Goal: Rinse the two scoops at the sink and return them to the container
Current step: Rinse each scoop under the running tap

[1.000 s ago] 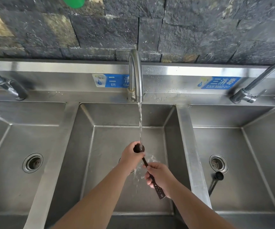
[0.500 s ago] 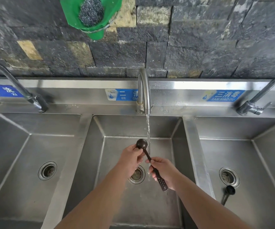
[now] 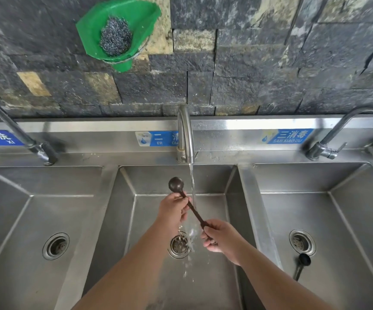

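A dark brown round-headed wooden scoop (image 3: pixel 182 193). A small black plastic scoop (image 3: pixel 302 262). Shiny grey steel sink (image 3: pixel 246 186). Bright green plastic wall holder (image 3: pixel 136 21) with silver wire scrubber (image 3: pixel 115 36). Blue stickers (image 3: pixel 287 136). Dark grey stone wall (image 3: pixel 270 63) with yellow patches.

Our left hand (image 3: pixel 173 208) pinches dark brown wooden long-handled scoop (image 3: pixel 186 201) near bowl; our right hand (image 3: pixel 220 237) grips handle end, both forearms extended forward.
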The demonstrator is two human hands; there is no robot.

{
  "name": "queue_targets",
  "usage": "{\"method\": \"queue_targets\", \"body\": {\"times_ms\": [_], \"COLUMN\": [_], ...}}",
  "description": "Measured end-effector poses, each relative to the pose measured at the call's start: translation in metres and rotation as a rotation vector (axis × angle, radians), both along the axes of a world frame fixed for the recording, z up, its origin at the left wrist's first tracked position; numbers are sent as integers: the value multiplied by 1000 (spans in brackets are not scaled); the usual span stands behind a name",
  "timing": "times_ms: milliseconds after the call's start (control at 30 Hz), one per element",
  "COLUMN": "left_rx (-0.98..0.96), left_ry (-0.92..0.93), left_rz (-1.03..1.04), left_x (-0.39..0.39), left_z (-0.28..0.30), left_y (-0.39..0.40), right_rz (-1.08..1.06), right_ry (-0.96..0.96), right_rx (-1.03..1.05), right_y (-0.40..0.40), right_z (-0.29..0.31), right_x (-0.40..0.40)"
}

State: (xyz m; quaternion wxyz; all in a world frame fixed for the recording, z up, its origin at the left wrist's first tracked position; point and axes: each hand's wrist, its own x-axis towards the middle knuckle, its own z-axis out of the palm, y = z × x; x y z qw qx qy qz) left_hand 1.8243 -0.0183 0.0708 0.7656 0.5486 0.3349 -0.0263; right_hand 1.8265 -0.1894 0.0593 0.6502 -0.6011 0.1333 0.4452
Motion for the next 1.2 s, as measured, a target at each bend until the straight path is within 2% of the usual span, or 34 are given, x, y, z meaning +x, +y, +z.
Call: {"method": "queue_targets", "body": {"times_ms": [133, 267, 367, 567, 667, 733, 867, 933, 1100, 1200], "left_rx": [-48, 3, -1, 3, -26, -60, -122, -156, -256, -184], "left_ry": [-17, 10, -18, -42, -29, 1, 59, 67, 46, 78], "left_rz": [3, -70, 6, 181, 179, 139, 90, 98, 144, 92], "left_x": [-3, -10, -10, -16, -18, -17, -7, 0, 3, -3], "left_z": [8, 6, 9, 16, 14, 11, 2, -3, -16, -25], "left_y": [0, -3, 4, 23, 22, 16, 0, -9, -28, -34], "right_rz": [-116, -142, -193, -313, -344, -331, -249, -235, -136, -132], "right_ry": [-6, -14, -36, 96, 107, 12, -399, -518, -716, -806], "right_rx": [63, 100, 118, 418, 458, 365, -105, -259, -430, -546], "right_y": [3, 19, 32, 51, 44, 34, 2, -17, -47, -56], "right_z": [-4, -2, -1, 5, 6, 5, 7, 11, 16, 18], "right_x": [3, 7, 11, 13, 5, -2, -20, -31, -55, -65]}}
